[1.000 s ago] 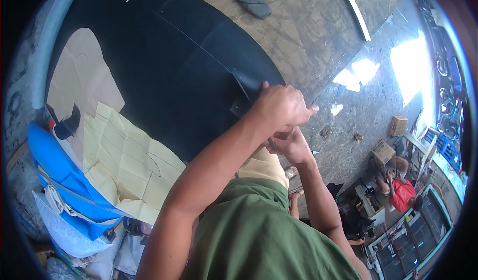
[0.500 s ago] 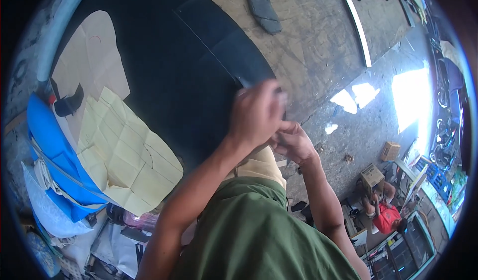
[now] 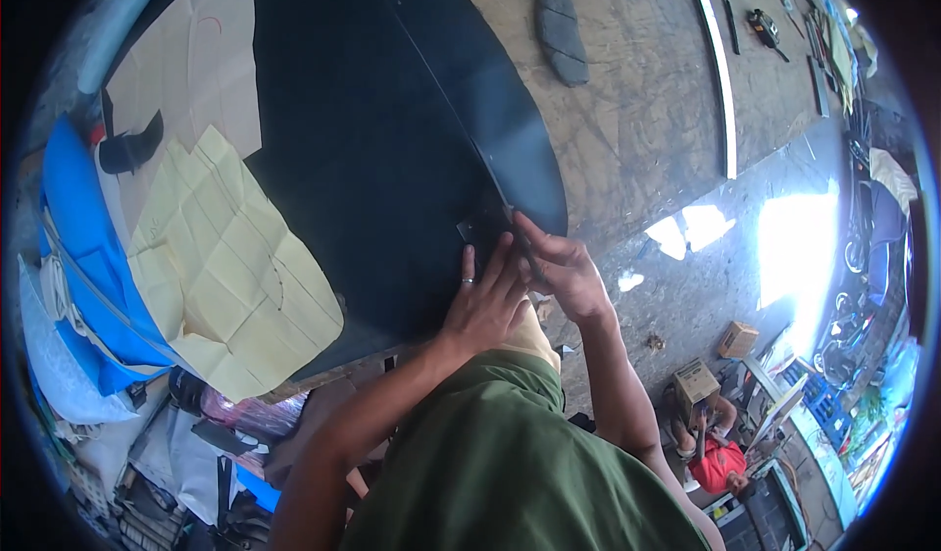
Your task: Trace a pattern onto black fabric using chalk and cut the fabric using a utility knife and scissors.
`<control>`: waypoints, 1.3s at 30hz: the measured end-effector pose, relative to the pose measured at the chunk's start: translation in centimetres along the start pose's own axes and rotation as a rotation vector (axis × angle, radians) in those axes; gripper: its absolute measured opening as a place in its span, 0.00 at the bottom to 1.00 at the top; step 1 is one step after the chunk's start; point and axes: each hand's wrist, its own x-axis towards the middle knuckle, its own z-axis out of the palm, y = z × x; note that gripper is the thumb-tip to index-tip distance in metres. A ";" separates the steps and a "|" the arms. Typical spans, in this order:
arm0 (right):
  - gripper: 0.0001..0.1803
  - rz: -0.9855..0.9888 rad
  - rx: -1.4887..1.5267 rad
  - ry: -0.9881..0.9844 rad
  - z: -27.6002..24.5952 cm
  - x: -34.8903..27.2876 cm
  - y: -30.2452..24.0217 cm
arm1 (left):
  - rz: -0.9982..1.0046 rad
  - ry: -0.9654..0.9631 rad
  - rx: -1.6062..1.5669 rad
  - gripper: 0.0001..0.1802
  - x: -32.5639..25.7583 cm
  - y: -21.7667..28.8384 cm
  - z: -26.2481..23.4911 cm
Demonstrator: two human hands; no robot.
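Note:
A large black sheet [image 3: 353, 159] covers the left part of the worktable, with a thin pale line running down its right side toward my hands. My left hand [image 3: 483, 296] lies at the sheet's near edge, its fingers stretched out and pressing a dark flap there. Close beside it, my right hand [image 3: 569, 272] pinches at the lower end of the pale line. A thin dark piece shows between its thumb and fingers; whether it is a tool or an edge of the sheet I cannot tell.
Yellowish paper patterns [image 3: 235, 267] lie on the sheet's left, under a dark curved piece [image 3: 132, 144]. A grey stone [image 3: 562, 36], a pale metal strip [image 3: 720, 80] and a tape measure [image 3: 763, 27] rest on the table. A person in red [image 3: 718, 465] sits near a cardboard box [image 3: 694, 382].
My left hand was raised and blurred above the right; it has come down flat on the sheet. My right hand has shifted slightly up and left. The view has moved a little.

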 end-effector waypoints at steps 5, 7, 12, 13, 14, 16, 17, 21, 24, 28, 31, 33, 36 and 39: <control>0.31 -0.031 -0.031 -0.044 0.0 0.8 0.0 | 0.044 0.000 0.266 0.33 -0.6 -0.7 1.7; 0.31 -0.015 -0.076 -0.032 -0.3 0.9 -0.1 | 0.054 0.011 0.268 0.31 -0.5 -0.7 1.6; 0.32 -0.003 -0.128 0.014 1.3 2.4 -1.8 | 0.055 -0.005 0.346 0.31 -0.4 -0.6 1.2; 0.32 -0.006 -0.129 0.034 2.0 2.9 -2.3 | 0.054 -0.021 0.383 0.33 -0.5 -0.5 1.1; 0.32 -0.009 -0.129 0.054 2.3 3.2 -2.5 | 0.052 -0.037 0.420 0.34 -0.5 -0.5 1.1; 0.33 -0.004 -0.114 0.026 1.8 3.5 -2.4 | 0.052 -0.034 0.434 0.34 -0.3 -0.4 0.8; 0.33 0.001 -0.095 -0.001 1.4 3.7 -2.2 | 0.053 -0.034 0.450 0.34 -0.3 -0.4 0.7; 0.34 0.018 -0.032 -0.050 1.1 4.6 -2.3 | 0.055 -0.035 0.489 0.34 0.1 -0.2 0.0; 0.35 0.027 0.056 -0.029 1.5 5.7 -2.7 | 0.067 -0.044 0.519 0.33 0.4 -0.1 -0.6; 0.36 0.001 0.117 -0.091 2.5 7.3 -3.3 | 0.067 -0.044 0.502 0.34 0.2 -0.4 -0.3; 0.36 -0.004 0.118 -0.112 2.4 7.9 -3.4 | 0.061 -0.041 0.466 0.34 0.1 -0.4 0.0; 0.36 -0.003 0.083 -0.111 2.1 8.2 -3.3 | 0.055 -0.036 0.408 0.36 0.0 -0.4 0.1; 0.37 -0.012 0.072 -0.110 2.7 9.2 -4.0 | 0.048 -0.047 0.356 0.37 0.0 -0.3 0.1; 0.37 -0.046 0.102 -0.115 4.1 11.0 -4.8 | 0.042 -0.091 0.300 0.37 -0.1 -0.5 -0.2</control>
